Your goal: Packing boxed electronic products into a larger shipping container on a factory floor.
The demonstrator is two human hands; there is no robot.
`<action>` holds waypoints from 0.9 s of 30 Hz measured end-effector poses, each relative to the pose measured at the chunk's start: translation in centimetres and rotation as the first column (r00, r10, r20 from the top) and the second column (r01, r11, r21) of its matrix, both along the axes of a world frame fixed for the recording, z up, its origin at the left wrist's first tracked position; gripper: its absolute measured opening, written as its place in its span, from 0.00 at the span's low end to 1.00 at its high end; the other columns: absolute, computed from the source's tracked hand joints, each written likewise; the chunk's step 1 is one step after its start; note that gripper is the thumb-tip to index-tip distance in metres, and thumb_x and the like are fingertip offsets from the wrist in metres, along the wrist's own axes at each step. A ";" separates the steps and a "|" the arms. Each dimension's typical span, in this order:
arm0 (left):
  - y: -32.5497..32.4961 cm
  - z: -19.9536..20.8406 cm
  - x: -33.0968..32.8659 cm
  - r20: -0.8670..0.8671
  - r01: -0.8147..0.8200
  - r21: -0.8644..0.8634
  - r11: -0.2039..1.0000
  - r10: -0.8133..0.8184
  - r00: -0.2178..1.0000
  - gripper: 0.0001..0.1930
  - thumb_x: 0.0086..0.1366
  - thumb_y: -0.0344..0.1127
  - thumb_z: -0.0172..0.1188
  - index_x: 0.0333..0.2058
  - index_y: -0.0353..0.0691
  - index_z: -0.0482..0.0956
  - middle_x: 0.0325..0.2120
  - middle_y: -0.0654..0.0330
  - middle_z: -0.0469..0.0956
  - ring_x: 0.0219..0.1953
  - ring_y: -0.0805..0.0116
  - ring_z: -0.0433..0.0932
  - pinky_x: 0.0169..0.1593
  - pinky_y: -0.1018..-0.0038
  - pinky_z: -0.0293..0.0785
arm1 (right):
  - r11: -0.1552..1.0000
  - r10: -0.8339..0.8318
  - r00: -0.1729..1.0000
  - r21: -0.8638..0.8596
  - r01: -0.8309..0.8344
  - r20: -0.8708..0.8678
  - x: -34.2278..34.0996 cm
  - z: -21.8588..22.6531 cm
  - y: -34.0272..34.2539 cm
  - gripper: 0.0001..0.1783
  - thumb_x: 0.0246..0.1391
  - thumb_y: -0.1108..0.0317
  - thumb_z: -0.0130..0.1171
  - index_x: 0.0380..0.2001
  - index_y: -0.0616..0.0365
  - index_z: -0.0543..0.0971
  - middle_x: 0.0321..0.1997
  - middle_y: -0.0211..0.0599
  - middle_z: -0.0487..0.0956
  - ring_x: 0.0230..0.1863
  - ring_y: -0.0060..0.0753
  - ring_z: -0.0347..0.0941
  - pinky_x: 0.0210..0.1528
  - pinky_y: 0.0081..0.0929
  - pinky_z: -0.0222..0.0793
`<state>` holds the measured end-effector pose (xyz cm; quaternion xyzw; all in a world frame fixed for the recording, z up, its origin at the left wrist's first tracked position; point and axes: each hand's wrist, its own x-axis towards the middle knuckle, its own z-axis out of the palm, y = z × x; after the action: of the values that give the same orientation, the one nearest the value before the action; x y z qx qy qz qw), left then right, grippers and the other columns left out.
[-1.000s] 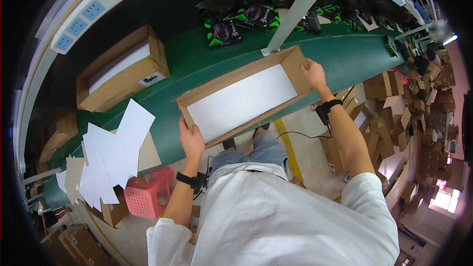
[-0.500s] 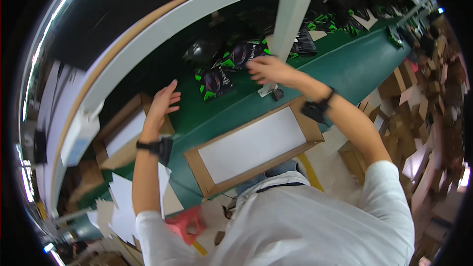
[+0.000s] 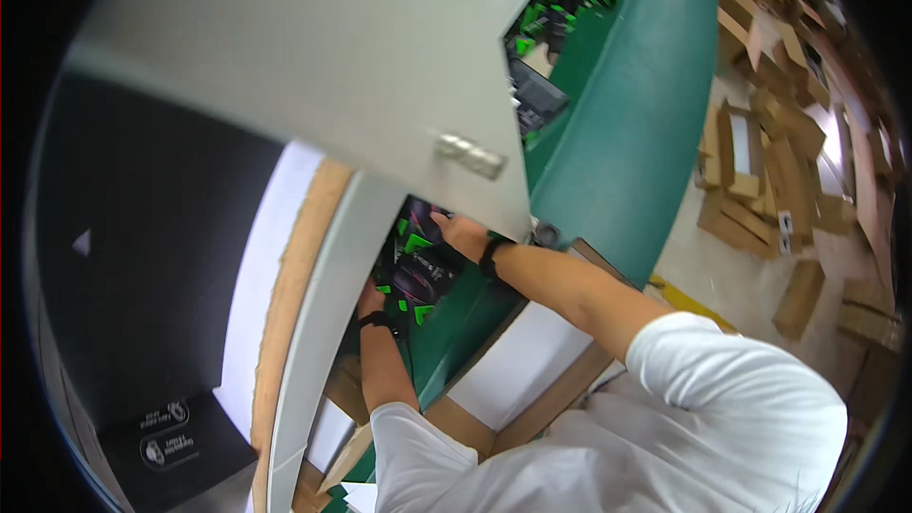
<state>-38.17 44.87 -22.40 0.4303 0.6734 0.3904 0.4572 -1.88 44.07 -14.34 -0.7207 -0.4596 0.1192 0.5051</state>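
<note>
Under the shelf rail, several black boxes with green corners lie on the green bench. My right hand (image 3: pixel 461 235) reaches in past the pale post, its visible fingers stretched out against the upper black-and-green box (image 3: pixel 425 226). Another black-and-green box (image 3: pixel 423 277) lies nearer to me, between my two hands. My left hand (image 3: pixel 371 298) is at the left side of these boxes, partly behind the rail, with its fingers hidden. Close to my body stands an open cardboard box (image 3: pixel 465 426) with a white sheet (image 3: pixel 522 361) inside.
A wide pale post (image 3: pixel 380 66) crosses in front of the bench, and the shelf rail (image 3: pixel 328 294) runs down beside it. A second cardboard box (image 3: pixel 356 451) is at lower left. More black-and-green boxes (image 3: pixel 541 100) lie farther along the green bench (image 3: pixel 617 123). Cardboard boxes (image 3: pixel 788 190) litter the floor at right.
My view has turned and moved closer to the shelf and post. Both hands, held above the bench before, have gone in under the rail to the black-and-green boxes.
</note>
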 end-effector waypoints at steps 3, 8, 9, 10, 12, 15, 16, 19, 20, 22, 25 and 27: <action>0.9 -1.9 12.5 -0.274 0.251 0.010 0.968 -0.238 0.932 0.21 0.66 0.47 0.54 0.52 0.41 0.68 0.46 0.56 0.73 0.47 0.59 0.74 0.48 0.59 0.73 | 0.992 -0.003 0.417 -0.049 0.114 0.909 9.1 -6.5 0.6 0.34 0.49 0.43 0.60 0.45 0.64 0.75 0.43 0.51 0.78 0.41 0.62 0.73 0.47 0.53 0.66; -4.2 4.1 9.4 0.287 -0.334 -0.277 0.901 0.409 0.866 0.27 0.62 0.47 0.58 0.55 0.41 0.63 0.51 0.55 0.69 0.54 0.56 0.68 0.54 0.41 0.61 | 0.715 0.269 0.919 -0.579 -0.391 -0.287 5.7 2.9 -0.8 0.50 0.39 0.40 0.66 0.62 0.52 0.59 0.61 0.53 0.63 0.63 0.56 0.58 0.59 0.48 0.59; -3.2 4.2 10.5 0.291 -0.391 -0.363 0.846 0.501 0.815 0.28 0.62 0.47 0.59 0.55 0.40 0.62 0.51 0.53 0.70 0.53 0.54 0.69 0.55 0.44 0.62 | 0.726 0.256 0.927 -0.578 -0.372 -0.275 6.2 2.9 -0.8 0.50 0.39 0.40 0.66 0.62 0.52 0.59 0.61 0.53 0.63 0.63 0.56 0.58 0.59 0.48 0.59; -3.0 4.3 11.4 0.304 -0.374 -0.362 0.854 0.487 0.819 0.28 0.62 0.47 0.59 0.55 0.40 0.62 0.51 0.53 0.70 0.53 0.54 0.69 0.55 0.44 0.62 | 0.713 0.210 0.944 -0.621 -0.327 -0.255 6.4 2.7 -0.8 0.50 0.39 0.41 0.67 0.62 0.52 0.59 0.61 0.54 0.63 0.63 0.57 0.58 0.59 0.48 0.59; -3.2 4.6 12.3 -0.353 0.265 0.050 0.963 -0.231 0.907 0.32 0.59 0.46 0.63 0.56 0.37 0.61 0.49 0.51 0.71 0.49 0.51 0.72 0.56 0.51 0.66 | 0.700 0.164 0.960 -0.659 -0.276 -0.229 7.0 2.4 -0.7 0.50 0.39 0.43 0.68 0.63 0.51 0.58 0.60 0.54 0.63 0.63 0.57 0.57 0.59 0.48 0.59; -3.4 5.2 12.2 0.146 -0.174 -0.139 0.975 0.193 0.970 0.37 0.55 0.37 0.66 0.61 0.41 0.56 0.54 0.54 0.67 0.53 0.53 0.69 0.56 0.51 0.65 | 0.842 0.117 0.951 -0.480 -0.247 -0.285 6.3 3.5 -0.6 0.47 0.40 0.51 0.69 0.62 0.51 0.59 0.57 0.54 0.66 0.59 0.58 0.62 0.56 0.49 0.63; -3.1 5.2 13.1 0.351 -0.310 -0.307 0.900 0.410 0.842 0.42 0.54 0.32 0.68 0.63 0.42 0.53 0.57 0.55 0.65 0.56 0.54 0.68 0.56 0.51 0.64 | 0.845 0.104 0.953 -0.480 -0.235 -0.284 6.8 3.6 -0.2 0.47 0.40 0.51 0.69 0.62 0.51 0.59 0.57 0.54 0.66 0.59 0.58 0.62 0.56 0.49 0.63; -6.5 5.8 11.6 0.517 -0.165 -0.161 0.973 0.226 0.826 0.40 0.56 0.33 0.66 0.63 0.33 0.53 0.60 0.49 0.59 0.60 0.56 0.61 0.59 0.59 0.62 | 0.880 -0.017 0.979 -0.467 -0.083 -0.205 7.5 4.8 1.7 0.43 0.41 0.51 0.67 0.58 0.57 0.64 0.56 0.52 0.69 0.58 0.51 0.65 0.57 0.47 0.62; -7.3 5.7 12.2 0.462 -0.192 -0.295 0.936 0.316 0.829 0.40 0.56 0.33 0.66 0.63 0.32 0.53 0.60 0.48 0.58 0.61 0.59 0.60 0.60 0.61 0.62 | 0.877 -0.029 0.979 -0.476 -0.073 -0.203 8.8 4.7 2.6 0.43 0.41 0.51 0.67 0.58 0.57 0.64 0.56 0.52 0.69 0.58 0.51 0.65 0.57 0.47 0.62; -10.6 5.1 8.8 0.319 -0.152 -0.277 0.949 0.240 0.917 0.41 0.56 0.35 0.66 0.63 0.31 0.52 0.60 0.48 0.58 0.61 0.61 0.60 0.60 0.64 0.62 | 0.762 0.085 0.928 -0.576 -0.295 -0.362 8.0 7.2 3.1 0.47 0.39 0.44 0.66 0.59 0.57 0.64 0.58 0.53 0.67 0.60 0.53 0.63 0.58 0.47 0.60; -10.3 5.0 14.3 0.451 0.006 -0.305 0.952 0.139 0.882 0.38 0.58 0.42 0.64 0.60 0.27 0.56 0.60 0.50 0.61 0.60 0.62 0.62 0.60 0.70 0.61 | 0.863 -0.035 0.973 -0.499 -0.085 -0.226 8.9 4.3 3.6 0.52 0.33 0.36 0.66 0.57 0.62 0.66 0.57 0.54 0.67 0.61 0.53 0.60 0.62 0.46 0.54; -9.4 7.2 18.7 0.497 0.047 -0.369 0.928 0.155 0.854 0.37 0.59 0.43 0.64 0.59 0.27 0.58 0.58 0.50 0.63 0.59 0.62 0.64 0.60 0.70 0.62 | 0.899 -0.062 0.984 -0.438 -0.017 -0.164 10.6 2.5 3.9 0.59 0.29 0.28 0.65 0.54 0.68 0.67 0.58 0.54 0.66 0.62 0.50 0.59 0.64 0.45 0.50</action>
<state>-19.45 35.47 -15.23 0.1964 0.5983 0.3714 0.6824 8.67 47.96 -11.83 -0.8078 -0.3668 0.2761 0.3697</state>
